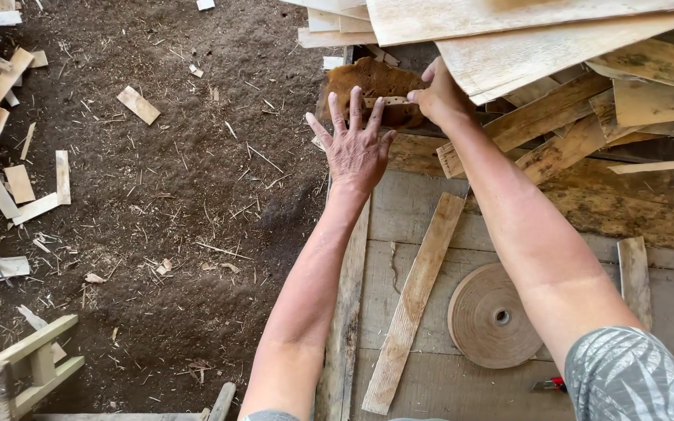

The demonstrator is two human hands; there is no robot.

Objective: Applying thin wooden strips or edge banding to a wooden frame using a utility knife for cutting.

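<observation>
The veneer stack (524, 31) overhangs the bench (524, 226) at the top, closing off access from above and behind the bark piece (372, 82). Loose slats (544, 125) crowd the right side. A long strip (415, 300) and a tape roll (491, 316) occupy the near bench. The floor (189, 195) to the left is open, with only scattered offcuts (138, 104).

The veneer sheets (509, 31) at the upper right run off the top and right edges. The right hand (440, 97) has its fingertips tucked under them, out of sight. A brown bark-like piece (372, 82) is partly covered by both hands. At the lower right, a small red-handled tool (549, 384) is mostly hidden by the patterned sleeve (633, 378), which the frame's edge cuts off.
</observation>
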